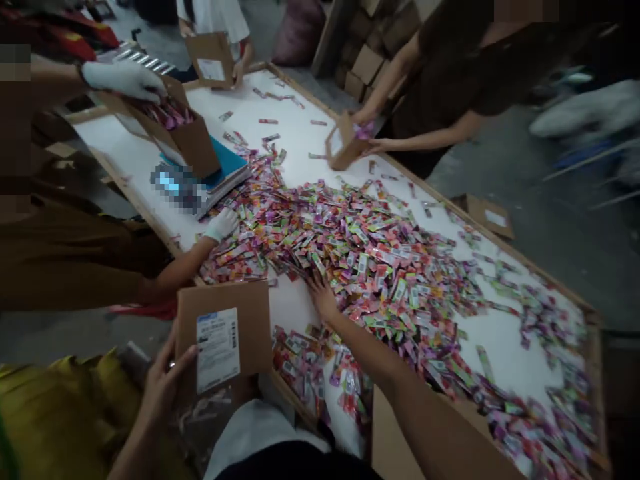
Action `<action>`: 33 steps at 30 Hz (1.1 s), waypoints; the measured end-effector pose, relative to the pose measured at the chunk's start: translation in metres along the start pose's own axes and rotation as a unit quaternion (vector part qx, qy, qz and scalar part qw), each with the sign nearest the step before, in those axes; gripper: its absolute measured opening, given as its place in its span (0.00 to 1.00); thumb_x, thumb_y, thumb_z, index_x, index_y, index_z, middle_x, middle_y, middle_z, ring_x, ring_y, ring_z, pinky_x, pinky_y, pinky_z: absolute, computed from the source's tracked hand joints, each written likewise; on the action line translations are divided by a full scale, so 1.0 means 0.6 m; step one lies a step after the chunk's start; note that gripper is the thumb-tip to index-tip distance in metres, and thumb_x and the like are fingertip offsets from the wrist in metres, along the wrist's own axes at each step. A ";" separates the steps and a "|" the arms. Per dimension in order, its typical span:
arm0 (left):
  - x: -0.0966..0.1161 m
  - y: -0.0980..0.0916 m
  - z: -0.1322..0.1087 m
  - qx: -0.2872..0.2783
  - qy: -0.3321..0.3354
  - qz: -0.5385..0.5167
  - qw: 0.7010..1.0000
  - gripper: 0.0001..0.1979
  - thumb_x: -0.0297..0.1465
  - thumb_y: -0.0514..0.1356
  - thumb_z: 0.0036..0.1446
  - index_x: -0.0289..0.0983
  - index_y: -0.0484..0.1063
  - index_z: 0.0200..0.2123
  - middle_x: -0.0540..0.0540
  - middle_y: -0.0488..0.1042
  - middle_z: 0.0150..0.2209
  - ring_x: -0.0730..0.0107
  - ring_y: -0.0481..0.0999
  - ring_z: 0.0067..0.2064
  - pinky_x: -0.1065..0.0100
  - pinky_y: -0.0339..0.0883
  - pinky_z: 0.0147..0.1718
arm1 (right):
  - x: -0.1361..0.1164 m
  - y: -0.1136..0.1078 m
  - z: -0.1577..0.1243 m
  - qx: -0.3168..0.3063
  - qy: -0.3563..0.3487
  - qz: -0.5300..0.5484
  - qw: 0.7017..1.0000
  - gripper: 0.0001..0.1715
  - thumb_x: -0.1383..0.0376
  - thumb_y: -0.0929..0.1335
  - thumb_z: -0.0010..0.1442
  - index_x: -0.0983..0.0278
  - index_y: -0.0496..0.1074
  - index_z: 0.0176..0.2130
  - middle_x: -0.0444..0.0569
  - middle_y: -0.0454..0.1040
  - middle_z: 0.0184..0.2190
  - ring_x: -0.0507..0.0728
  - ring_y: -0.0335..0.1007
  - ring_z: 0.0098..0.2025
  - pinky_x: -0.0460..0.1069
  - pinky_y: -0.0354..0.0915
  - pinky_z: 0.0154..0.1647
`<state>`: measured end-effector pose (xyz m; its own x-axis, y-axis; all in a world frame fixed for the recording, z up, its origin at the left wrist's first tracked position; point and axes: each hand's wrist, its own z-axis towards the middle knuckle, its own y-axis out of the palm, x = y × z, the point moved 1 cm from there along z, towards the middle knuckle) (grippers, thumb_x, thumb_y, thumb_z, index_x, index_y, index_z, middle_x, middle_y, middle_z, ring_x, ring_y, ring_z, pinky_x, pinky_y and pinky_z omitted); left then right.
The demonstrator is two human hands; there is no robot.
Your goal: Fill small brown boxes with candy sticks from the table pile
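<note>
My left hand (167,373) grips a brown cardboard box (254,320) by its left side, at the near edge of the table. A white printed label (219,350) on the box faces me. Reaching forward, my right hand (323,299) touches the near edge of a heap of small, colourful plastic packets (365,247). Its fingers look stretched out and apart, with the tips partly lost among the packets. The inside of the box is hidden from view.
A wood-rimmed white table (230,100) bears the heap. Co-workers hold boxes at left, far end and right; one gloved hand (223,225) touches the packets. A scale (180,190) and a blue-topped stack (227,163) stand left. Another cardboard box (387,433) lies near my right forearm.
</note>
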<state>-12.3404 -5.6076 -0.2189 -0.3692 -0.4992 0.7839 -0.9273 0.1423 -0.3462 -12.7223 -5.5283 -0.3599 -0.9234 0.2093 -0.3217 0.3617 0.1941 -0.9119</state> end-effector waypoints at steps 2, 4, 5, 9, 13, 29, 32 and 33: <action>-0.010 0.052 0.011 -0.082 -0.070 -0.116 0.987 0.49 0.49 0.75 0.36 0.42 0.67 0.62 0.42 0.79 0.52 0.47 0.82 0.46 0.56 0.80 0.38 | 0.069 -0.056 -0.036 0.016 0.024 -0.056 0.998 0.33 0.79 0.60 0.56 0.74 0.70 0.60 0.58 0.57 0.69 0.65 0.39 0.75 0.67 0.32 0.74; -0.021 0.092 0.021 -0.134 -0.076 -0.162 0.975 0.50 0.44 0.76 0.37 0.42 0.65 0.64 0.41 0.79 0.52 0.52 0.83 0.43 0.63 0.79 0.34 | 0.116 -0.098 -0.067 0.041 0.036 -0.124 0.991 0.30 0.77 0.61 0.60 0.68 0.72 0.59 0.54 0.58 0.69 0.67 0.41 0.74 0.71 0.30 0.73; -0.028 0.107 0.026 -0.143 -0.070 -0.171 0.972 0.49 0.42 0.76 0.38 0.42 0.65 0.64 0.41 0.79 0.53 0.54 0.83 0.42 0.65 0.78 0.33 | 0.129 -0.112 -0.080 0.054 0.038 -0.152 0.986 0.28 0.75 0.62 0.61 0.65 0.73 0.58 0.53 0.58 0.69 0.68 0.41 0.74 0.72 0.29 0.72; -0.054 0.156 0.031 -0.150 -0.054 -0.197 0.967 0.42 0.35 0.74 0.46 0.44 0.66 0.64 0.42 0.78 0.55 0.54 0.83 0.46 0.66 0.79 0.36 | 0.117 -0.118 -0.111 0.091 0.038 -0.193 0.976 0.28 0.69 0.68 0.60 0.59 0.72 0.60 0.50 0.52 0.72 0.70 0.40 0.74 0.73 0.30 0.72; -0.063 0.209 0.023 -0.124 -0.070 -0.218 0.966 0.37 0.26 0.69 0.53 0.44 0.64 0.66 0.43 0.81 0.50 0.57 0.84 0.43 0.67 0.79 0.35 | 0.061 -0.077 -0.132 0.180 0.118 -0.159 0.964 0.38 0.58 0.73 0.58 0.55 0.66 0.65 0.52 0.45 0.74 0.73 0.33 0.75 0.71 0.33 0.72; -0.126 0.352 0.058 -0.190 -0.137 -0.274 0.933 0.31 0.27 0.64 0.59 0.38 0.65 0.64 0.38 0.79 0.53 0.52 0.81 0.51 0.62 0.79 0.46 | 0.147 -0.066 -0.068 0.228 0.353 0.157 0.894 0.40 0.49 0.70 0.57 0.66 0.67 0.61 0.68 0.67 0.60 0.76 0.63 0.62 0.70 0.55 0.63; -0.118 0.372 0.054 -0.210 -0.132 -0.294 0.923 0.31 0.28 0.65 0.58 0.40 0.64 0.65 0.39 0.79 0.53 0.52 0.81 0.52 0.61 0.79 0.47 | 0.083 -0.015 -0.055 0.201 0.275 0.256 0.905 0.28 0.53 0.66 0.61 0.58 0.70 0.59 0.52 0.76 0.54 0.64 0.72 0.55 0.57 0.66 0.57; -0.114 0.372 0.055 -0.212 -0.132 -0.297 0.922 0.32 0.27 0.65 0.58 0.40 0.64 0.65 0.39 0.79 0.54 0.52 0.81 0.52 0.60 0.79 0.47 | 0.066 -0.001 -0.053 0.196 0.256 0.302 0.897 0.28 0.52 0.65 0.62 0.57 0.70 0.58 0.50 0.77 0.52 0.62 0.73 0.54 0.56 0.67 0.56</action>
<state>-12.5203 -5.5699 -0.3668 0.1864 -0.7798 0.5976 -0.9222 0.0709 0.3802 -12.7549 -5.4897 -0.3641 -0.3580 0.5961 -0.7187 0.6105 -0.4329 -0.6632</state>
